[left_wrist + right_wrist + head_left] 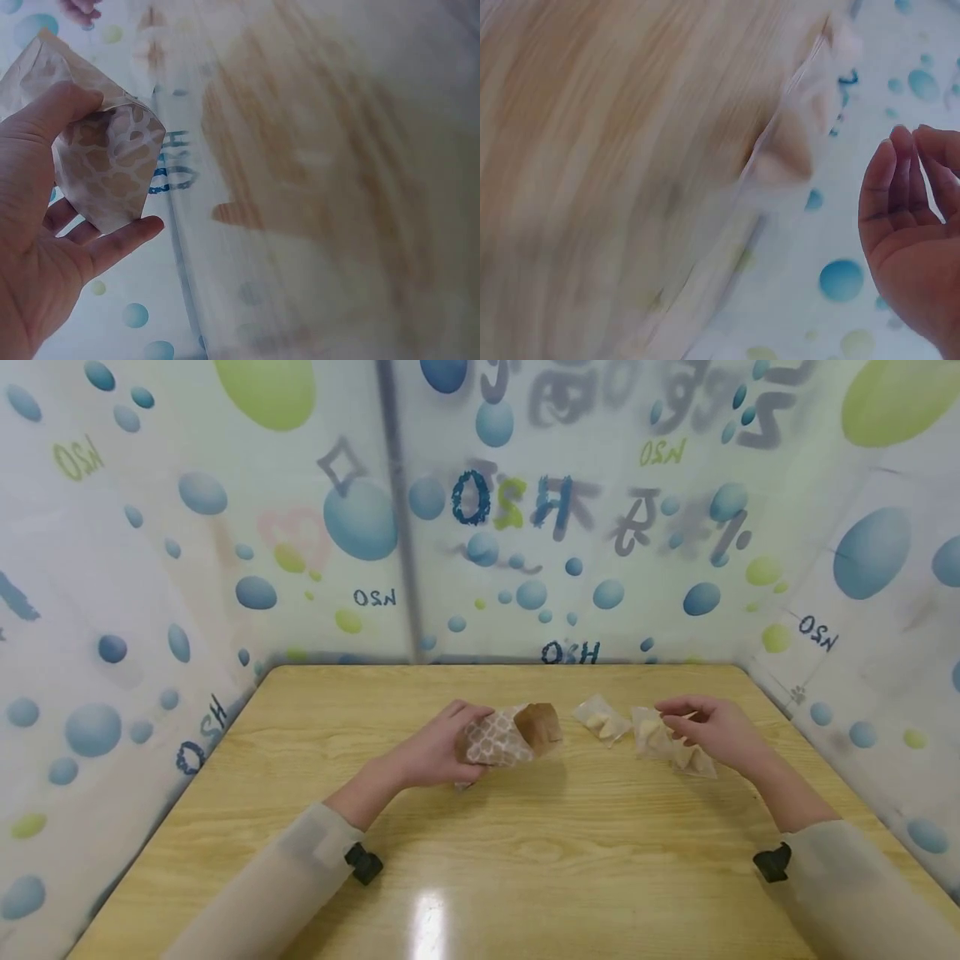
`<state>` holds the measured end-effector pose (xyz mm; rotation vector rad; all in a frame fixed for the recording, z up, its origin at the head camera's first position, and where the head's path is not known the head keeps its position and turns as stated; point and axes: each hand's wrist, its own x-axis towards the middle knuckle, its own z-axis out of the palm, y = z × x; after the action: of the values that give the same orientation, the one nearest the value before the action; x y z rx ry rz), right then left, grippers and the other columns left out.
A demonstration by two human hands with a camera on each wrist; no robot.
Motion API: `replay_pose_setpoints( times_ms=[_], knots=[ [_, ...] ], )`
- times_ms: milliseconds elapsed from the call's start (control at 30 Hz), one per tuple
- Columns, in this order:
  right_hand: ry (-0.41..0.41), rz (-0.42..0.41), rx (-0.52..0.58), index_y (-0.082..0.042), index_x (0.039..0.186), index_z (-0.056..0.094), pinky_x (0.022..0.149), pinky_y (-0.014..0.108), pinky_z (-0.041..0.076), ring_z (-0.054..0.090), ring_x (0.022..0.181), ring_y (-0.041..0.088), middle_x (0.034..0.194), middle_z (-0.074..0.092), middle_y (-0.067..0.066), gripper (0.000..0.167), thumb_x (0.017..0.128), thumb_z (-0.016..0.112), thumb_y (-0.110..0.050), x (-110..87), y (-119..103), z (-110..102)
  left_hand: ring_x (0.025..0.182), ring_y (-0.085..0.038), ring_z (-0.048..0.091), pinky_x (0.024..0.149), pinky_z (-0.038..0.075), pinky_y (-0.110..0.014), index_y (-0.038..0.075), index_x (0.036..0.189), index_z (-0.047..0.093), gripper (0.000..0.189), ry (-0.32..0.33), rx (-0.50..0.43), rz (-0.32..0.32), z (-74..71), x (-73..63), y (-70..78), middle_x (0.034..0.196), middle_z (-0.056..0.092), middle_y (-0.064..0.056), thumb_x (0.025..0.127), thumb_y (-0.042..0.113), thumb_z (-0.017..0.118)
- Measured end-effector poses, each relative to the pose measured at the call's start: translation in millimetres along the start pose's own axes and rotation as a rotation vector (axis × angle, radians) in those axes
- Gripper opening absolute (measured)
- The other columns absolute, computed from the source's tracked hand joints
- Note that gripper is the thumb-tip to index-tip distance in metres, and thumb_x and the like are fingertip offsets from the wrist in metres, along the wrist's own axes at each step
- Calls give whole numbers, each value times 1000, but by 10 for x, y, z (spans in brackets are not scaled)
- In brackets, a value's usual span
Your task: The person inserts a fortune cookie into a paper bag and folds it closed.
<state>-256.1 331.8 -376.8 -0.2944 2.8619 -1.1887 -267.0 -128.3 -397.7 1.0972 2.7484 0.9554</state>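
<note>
My left hand (431, 750) grips a patterned paper bag (497, 739), thumb on one side and fingers on the other. Its brown inside shows at the open mouth, which faces right. In the left wrist view the bag (112, 161) has a pale net pattern, and the thumb presses on it. My right hand (718, 732) hovers over the right-hand packets, fingers loosely bent and nothing between them. Three small clear packets with pale folded pieces lie there: a left packet (602, 723), a middle packet (651, 737) and a right packet (696, 763) partly below the hand.
The wooden table (525, 852) reaches back to a light curtain (637, 618) printed with blue and green dots. The same printed sheeting flanks the table on both sides. A black strap clip (364, 863) sits at the left cuff, another clip (772, 862) at the right.
</note>
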Motion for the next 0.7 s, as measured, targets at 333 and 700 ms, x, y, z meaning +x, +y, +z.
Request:
replay_pose_setpoints(
  times_ms=[333,700],
  knots=[
    [-79,33,-169,-3,139,72,86,44,58,66,118,44,151,58,34,38,112,65,-29,-106,439,-277,133,-29,55,113,53,-52,8,163,45,85,-13,-2,-18,-15,6,0,149,51,-15,91,18,89],
    [-129,66,-194,-7,133,73,94,57,59,63,128,56,151,58,35,35,111,66,-34,-107,441,-213,133,-28,55,114,53,-52,8,163,45,85,-14,-1,-15,-14,-6,4,148,52,-14,91,19,89]
  ],
)
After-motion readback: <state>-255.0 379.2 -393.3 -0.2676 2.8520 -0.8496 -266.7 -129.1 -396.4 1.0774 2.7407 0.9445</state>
